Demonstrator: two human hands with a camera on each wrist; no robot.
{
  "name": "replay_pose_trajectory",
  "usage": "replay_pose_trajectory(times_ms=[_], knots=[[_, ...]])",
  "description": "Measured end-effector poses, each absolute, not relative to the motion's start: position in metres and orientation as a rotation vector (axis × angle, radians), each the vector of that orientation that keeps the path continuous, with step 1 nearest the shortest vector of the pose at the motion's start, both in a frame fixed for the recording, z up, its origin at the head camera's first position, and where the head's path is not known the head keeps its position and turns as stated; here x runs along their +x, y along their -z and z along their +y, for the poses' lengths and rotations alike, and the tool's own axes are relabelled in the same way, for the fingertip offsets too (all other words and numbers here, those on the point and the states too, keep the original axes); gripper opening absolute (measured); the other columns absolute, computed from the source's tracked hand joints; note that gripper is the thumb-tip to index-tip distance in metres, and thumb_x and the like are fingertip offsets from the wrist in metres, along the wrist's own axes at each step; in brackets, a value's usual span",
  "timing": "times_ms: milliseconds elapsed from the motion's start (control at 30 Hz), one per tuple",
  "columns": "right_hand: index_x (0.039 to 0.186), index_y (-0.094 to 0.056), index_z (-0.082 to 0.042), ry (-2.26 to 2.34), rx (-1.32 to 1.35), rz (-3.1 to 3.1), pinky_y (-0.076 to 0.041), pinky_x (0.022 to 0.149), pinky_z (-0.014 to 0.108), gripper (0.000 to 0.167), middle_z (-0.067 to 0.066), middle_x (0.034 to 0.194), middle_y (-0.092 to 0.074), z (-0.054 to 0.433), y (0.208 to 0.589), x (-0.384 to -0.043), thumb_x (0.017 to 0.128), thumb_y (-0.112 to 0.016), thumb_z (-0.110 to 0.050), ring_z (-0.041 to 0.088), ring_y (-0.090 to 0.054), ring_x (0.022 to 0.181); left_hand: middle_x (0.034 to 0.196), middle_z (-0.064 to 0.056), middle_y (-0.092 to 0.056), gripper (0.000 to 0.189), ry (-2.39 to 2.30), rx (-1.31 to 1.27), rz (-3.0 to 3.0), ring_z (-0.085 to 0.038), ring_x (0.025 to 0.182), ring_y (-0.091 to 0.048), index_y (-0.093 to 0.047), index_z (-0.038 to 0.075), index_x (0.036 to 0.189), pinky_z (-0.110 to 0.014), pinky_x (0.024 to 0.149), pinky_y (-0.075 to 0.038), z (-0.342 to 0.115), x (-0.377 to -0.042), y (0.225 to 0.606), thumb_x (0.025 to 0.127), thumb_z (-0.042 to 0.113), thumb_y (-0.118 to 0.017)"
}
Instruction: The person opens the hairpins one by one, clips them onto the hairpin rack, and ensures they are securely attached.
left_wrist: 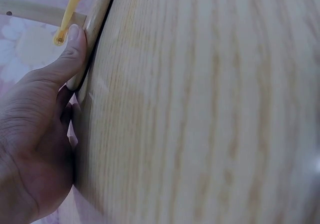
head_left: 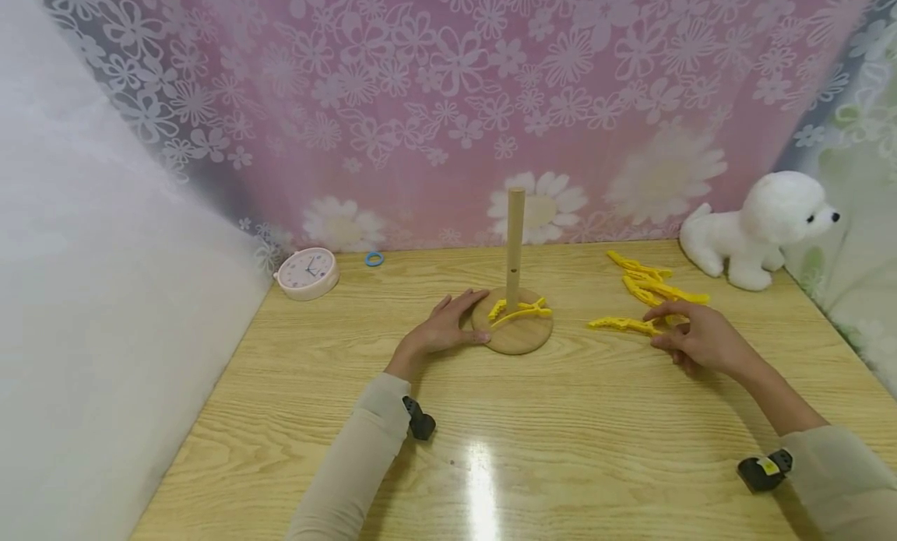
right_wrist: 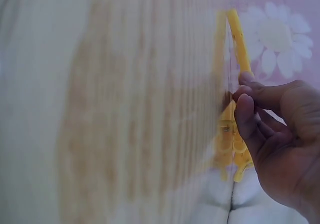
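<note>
Two hands are being employed over the worktop [head_left: 561, 416], on opposite sides of the work. At the right hand [head_left: 704, 340], the grip is being held narrow: one yellow clip [head_left: 620, 323] is being pinched near an end by the thumb and fingertips, its free end being directed toward the wooden base [head_left: 517, 342]. Whether its full length is being supported by the worktop cannot be told. Just beyond it, a loose pile of clips [head_left: 673, 293] is being noted, well apart from the base. At the left hand [head_left: 443, 328], the grip is being kept wide, with thumb and fingers being spread along the rim of the base; the fingers' hold underneath is being partly hidden. The post [head_left: 515, 245] is being carried upright by the base, and a parted clip [head_left: 530, 313] is being borne at its foot; whether the post is being encircled cannot be determined. For sound execution, light pressure by the fingertips is being advised, so that the hinge is not being strained. A straight lift away from the pile is being judged preferable, since neighbouring pieces could otherwise be caught and dragged. Steady, even contact at the rim is being recommended, as the base could be shifted or the post tilted if it were being pushed from one side only.
</note>
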State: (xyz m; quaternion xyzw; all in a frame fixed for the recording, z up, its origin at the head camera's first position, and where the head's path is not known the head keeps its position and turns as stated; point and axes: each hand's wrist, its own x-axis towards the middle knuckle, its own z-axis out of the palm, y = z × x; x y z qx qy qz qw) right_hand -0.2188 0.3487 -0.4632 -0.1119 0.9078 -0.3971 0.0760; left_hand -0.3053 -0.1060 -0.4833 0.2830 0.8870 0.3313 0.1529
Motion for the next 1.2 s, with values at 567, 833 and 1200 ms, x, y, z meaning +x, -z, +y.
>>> replay_pose_trajectory(times_ms=[567, 833, 1200], knots=[[0.135, -0.063, -0.001, 1.38, -0.334, 2.805, -0.05, 0.044, 0.037, 0.03, 0.031, 0.138, -0.059, 0.324, 0.444, -0.216, 0.108, -0.059, -0.014, 0.03, -0.056, 0.046, 0.173, -0.002, -0.02, 0.091, -0.94, 0.812, 2.549, -0.02, 0.161, -0.008, -0.025, 0.024, 0.167, -0.042, 0.13, 0.003, -0.105, -0.306, 0.485, 0.095, 0.043, -0.077], [0.129, -0.065, -0.003, 1.471, -0.253, 2.847, -0.053, 0.044, 0.042, 0.024, 0.029, 0.141, -0.055, 0.299, 0.433, -0.22, 0.107, -0.058, -0.009, 0.029, -0.054, 0.043, 0.173, -0.002, -0.021, 0.091, -0.966, 0.811, 2.547, -0.02, 0.161, -0.009, -0.026, 0.023, 0.167, -0.044, 0.13, 0.003, -0.106, -0.306, 0.484, 0.095, 0.041, -0.077], [0.125, -0.072, -0.006, 1.55, -0.201, 2.947, -0.049, 0.038, 0.039, 0.022, 0.025, 0.124, -0.07, 0.266, 0.434, -0.23, 0.104, -0.065, -0.013, 0.037, -0.052, 0.039, 0.173, -0.001, -0.02, 0.09, -0.961, 0.805, 2.547, -0.018, 0.161, -0.008, -0.025, 0.026, 0.167, -0.042, 0.13, 0.003, -0.106, -0.306, 0.485, 0.095, 0.043, -0.076]])
